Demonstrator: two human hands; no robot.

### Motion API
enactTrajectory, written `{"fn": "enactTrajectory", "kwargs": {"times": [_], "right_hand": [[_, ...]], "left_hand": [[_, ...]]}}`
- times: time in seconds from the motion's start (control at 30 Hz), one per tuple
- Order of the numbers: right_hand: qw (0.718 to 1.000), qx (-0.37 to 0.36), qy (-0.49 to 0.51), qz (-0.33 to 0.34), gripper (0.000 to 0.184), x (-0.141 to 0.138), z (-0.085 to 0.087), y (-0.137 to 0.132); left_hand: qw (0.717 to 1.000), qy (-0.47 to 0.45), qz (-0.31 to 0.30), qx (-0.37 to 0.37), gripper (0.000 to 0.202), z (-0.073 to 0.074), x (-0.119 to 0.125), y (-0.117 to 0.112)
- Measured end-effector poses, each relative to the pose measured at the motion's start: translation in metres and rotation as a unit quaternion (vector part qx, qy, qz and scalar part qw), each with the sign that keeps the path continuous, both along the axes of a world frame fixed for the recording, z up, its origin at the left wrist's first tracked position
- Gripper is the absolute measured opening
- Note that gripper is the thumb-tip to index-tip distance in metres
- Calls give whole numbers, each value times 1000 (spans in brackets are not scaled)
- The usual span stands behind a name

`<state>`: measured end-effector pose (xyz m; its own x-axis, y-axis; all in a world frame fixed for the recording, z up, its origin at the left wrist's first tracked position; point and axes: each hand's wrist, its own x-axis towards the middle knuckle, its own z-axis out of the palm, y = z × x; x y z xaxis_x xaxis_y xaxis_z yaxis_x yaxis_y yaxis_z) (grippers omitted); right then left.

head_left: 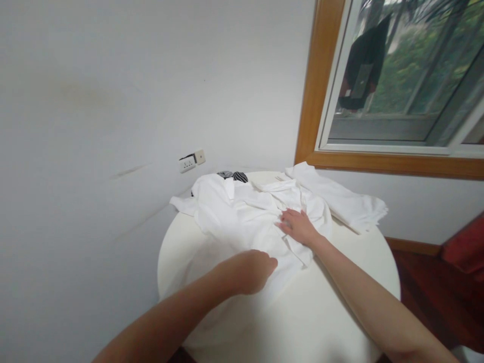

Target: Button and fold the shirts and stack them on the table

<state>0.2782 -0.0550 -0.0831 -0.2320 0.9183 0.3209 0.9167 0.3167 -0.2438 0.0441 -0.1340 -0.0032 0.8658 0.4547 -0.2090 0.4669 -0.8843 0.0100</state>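
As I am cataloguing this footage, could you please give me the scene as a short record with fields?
Surface: round white table
Main item: rumpled white cloth
Left hand: curled over the cloth; grip unclear
Right hand: on the cloth, fingers spread
Right side: more white cloth, past the table's edge; whether joined is unclear
Far edge: striped item, partly hidden
Behind: wall socket, wood-framed window

White garment, wrinkled, spread across round tabletop
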Motion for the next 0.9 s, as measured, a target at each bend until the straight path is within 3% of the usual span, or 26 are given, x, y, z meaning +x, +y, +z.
{"fn": "enactTrajectory", "kwargs": {"times": [0.1,0.2,0.33,0.5,0.6,0.77,0.83,0.9], "right_hand": [[1000,-26,-13,10,55,-4,-2,-3],[997,-70,-25,31,62,-6,-1,-4],[992,-103,2,68,58,-2,2,0],[986,-94,72,114,42,9,-2,8],[975,-107,128,144,32,12,-4,11],[939,-160,229,199,28,8,-3,9],[927,-170,264,207,31,6,-3,9],[922,-165,285,203,33,5,-4,10]], "left_hand": [[998,21,-8,-62,16,2,-4,-12],[977,56,-74,-194,18,10,-2,-25],[935,79,-152,-310,19,18,8,-39],[910,87,-164,-371,21,6,15,-40],[913,41,-177,-365,22,-1,16,-35],[929,-74,-168,-321,22,8,17,-14],[943,-119,-140,-277,23,8,17,0],[965,-167,-98,-177,22,0,16,17]]}}
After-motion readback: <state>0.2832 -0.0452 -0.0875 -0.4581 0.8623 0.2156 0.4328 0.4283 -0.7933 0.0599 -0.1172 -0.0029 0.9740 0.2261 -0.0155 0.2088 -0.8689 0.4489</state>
